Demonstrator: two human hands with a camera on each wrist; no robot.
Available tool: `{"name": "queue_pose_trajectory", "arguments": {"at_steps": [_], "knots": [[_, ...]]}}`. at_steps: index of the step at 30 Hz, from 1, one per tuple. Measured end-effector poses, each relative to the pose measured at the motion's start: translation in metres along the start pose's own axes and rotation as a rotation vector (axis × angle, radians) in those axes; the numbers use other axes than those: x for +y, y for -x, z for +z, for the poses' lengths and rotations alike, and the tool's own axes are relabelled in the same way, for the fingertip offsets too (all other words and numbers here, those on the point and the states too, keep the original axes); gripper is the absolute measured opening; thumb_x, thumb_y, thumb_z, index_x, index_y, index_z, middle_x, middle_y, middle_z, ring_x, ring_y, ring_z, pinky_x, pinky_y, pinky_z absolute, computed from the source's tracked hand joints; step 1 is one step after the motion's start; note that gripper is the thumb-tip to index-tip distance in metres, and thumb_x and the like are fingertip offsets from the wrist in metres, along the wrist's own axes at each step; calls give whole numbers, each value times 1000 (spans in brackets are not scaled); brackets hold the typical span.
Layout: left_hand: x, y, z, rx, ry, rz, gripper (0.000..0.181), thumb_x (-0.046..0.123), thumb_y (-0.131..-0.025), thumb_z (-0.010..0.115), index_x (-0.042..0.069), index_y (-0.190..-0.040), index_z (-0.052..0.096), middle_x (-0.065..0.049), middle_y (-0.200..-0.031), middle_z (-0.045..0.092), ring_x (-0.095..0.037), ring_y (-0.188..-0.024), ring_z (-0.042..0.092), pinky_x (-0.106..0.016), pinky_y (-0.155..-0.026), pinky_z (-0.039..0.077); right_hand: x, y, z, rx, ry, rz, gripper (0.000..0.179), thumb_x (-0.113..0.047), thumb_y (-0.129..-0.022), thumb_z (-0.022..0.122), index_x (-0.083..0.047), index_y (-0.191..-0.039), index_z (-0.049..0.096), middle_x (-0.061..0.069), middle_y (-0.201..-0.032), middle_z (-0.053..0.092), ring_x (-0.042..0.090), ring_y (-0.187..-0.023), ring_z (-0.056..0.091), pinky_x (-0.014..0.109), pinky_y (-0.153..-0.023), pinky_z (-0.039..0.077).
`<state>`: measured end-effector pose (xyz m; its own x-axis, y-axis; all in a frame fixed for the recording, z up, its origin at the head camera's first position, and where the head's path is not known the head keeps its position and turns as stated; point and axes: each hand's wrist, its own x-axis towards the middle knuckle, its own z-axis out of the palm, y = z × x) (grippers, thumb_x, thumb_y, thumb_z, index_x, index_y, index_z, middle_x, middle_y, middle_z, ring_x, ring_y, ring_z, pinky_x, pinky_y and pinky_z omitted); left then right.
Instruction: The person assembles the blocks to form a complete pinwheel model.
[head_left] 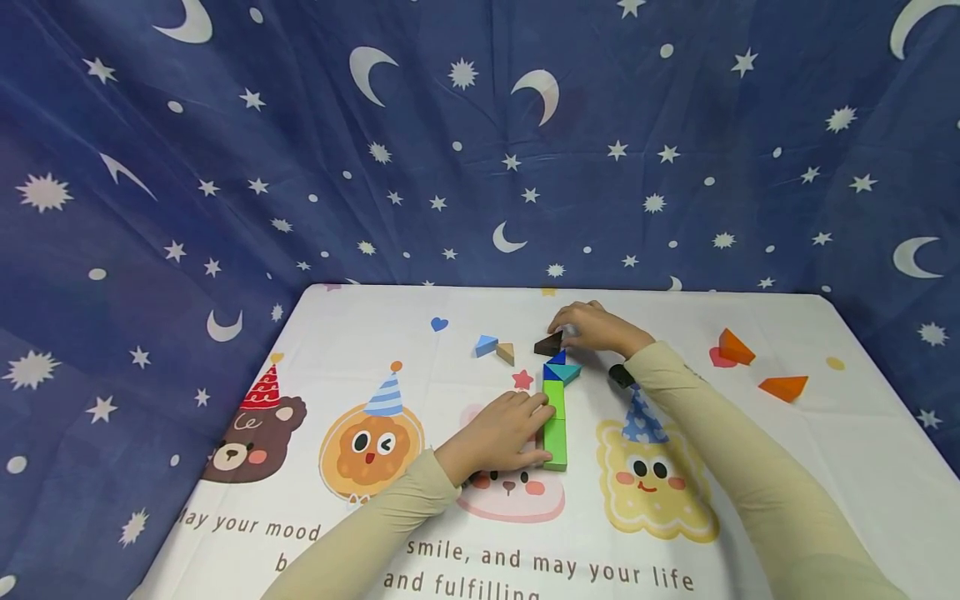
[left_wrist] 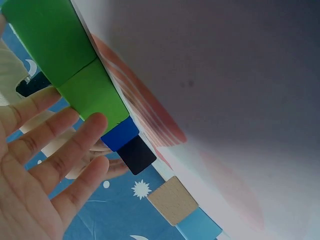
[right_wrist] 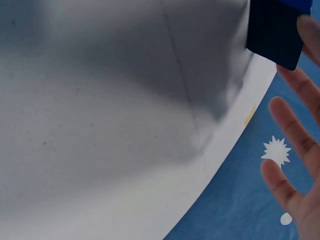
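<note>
Two light-green blocks (head_left: 555, 442) lie end to end on the table. Along their left side my left hand (head_left: 502, 431) rests, its fairly straight fingers (left_wrist: 82, 145) touching them. Past their far end, blue triangular pieces (head_left: 552, 372) and a teal triangle (head_left: 568, 374) lie close together. Just beyond is a dark brown-black wedge block (head_left: 549, 343), which my right hand (head_left: 592, 327) pinches between thumb and finger at its right side. The other right-hand fingers stretch apart in the right wrist view. Part of the wedge (right_wrist: 275, 35) is cut off at that view's top edge.
A light-blue block (head_left: 486, 345) and a tan wooden wedge (head_left: 506, 353) lie left of the dark wedge. Beneath the right forearm sits a black block (head_left: 621, 377). Two orange blocks (head_left: 737, 347) lie at the right. A starry blue curtain (head_left: 480, 167) hangs behind the table.
</note>
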<state>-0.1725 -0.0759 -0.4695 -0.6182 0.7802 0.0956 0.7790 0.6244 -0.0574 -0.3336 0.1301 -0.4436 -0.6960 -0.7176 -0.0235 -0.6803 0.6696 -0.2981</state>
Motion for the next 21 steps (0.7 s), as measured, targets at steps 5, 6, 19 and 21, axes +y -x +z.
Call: {"name": "queue_pose_trajectory", "arguments": {"at_steps": [5,6,19,21], "knots": [[0,1,0,1,3,-4,57,58,-88,49,15,-126,48,-1,-125,50,-17,-111,53,-32,-102,41,4,-3,2,2,12,11,20,-8,-84,67,-15,-102,72,5,-108,70,28,-106,61,51,-84,40],[0,1,0,0,5,-6,57,58,-88,50,15,-126,48,-1,-126,50,-17,-112,53,-32,-102,41,4,-4,2,0,9,14,21,-6,-84,66,-15,-102,73,5,-107,70,27,-105,62,50,-84,40],[1,0,-2,-8,11,-6,56,58,-89,48,15,-127,48,-2,-127,50,-17,-114,53,-33,-103,40,9,-19,8,-46,-45,-38,26,4,-81,65,-19,-90,75,0,-100,71,23,-105,62,55,-93,42],[1,0,-1,-3,5,-3,56,58,-89,48,15,-126,48,-1,-126,51,-16,-112,53,-33,-102,41,8,-18,7,-63,-49,-36,30,6,-81,64,-19,-94,74,1,-104,70,24,-108,61,56,-94,41]]}}
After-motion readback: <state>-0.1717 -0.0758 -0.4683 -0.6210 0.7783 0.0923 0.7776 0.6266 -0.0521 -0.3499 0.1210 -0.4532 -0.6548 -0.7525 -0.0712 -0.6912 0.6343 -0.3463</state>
